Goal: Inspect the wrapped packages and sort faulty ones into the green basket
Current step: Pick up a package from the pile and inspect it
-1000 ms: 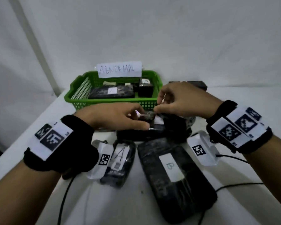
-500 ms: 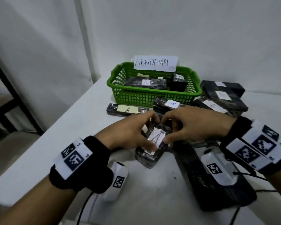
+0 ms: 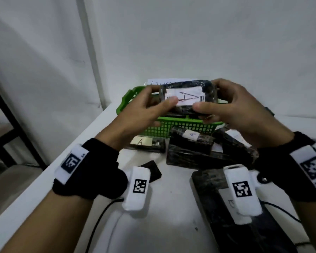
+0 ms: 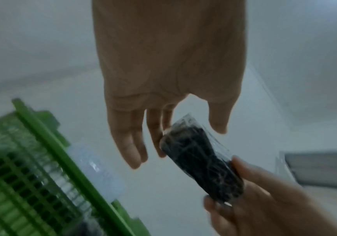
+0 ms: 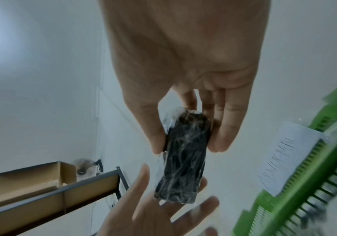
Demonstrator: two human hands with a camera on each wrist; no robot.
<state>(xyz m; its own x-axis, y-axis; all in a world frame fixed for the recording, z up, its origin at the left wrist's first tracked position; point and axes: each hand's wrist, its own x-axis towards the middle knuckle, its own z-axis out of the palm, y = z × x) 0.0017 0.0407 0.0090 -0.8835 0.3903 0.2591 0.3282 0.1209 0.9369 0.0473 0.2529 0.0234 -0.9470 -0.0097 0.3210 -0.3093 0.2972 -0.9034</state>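
Observation:
A small black wrapped package [image 3: 188, 97] with a white label marked A is held up in front of the green basket [image 3: 171, 125]. My right hand [image 3: 223, 103] grips its right end, thumb on the front and fingers [image 5: 224, 127] behind. My left hand [image 3: 159, 99] is at its left end. The left hand's fingers [image 4: 131, 143] are straight and spread, and the package [image 4: 199, 167] lies against them. The thumb stands just off it. Clear film creases over the package [image 5: 183, 159].
Several more wrapped black packages lie below the basket: one labelled A [image 3: 146, 143], a block [image 3: 188, 152], a stack at the right [image 3: 235, 148] and a long one near me [image 3: 204, 181]. The basket carries a paper sign [image 5: 284, 159]. A shelf with a cardboard box [image 5: 32, 183] stands left.
Both hands have lifted the small package off the table to the height of the basket and turned its label to face me. The left hand's fingers have straightened.

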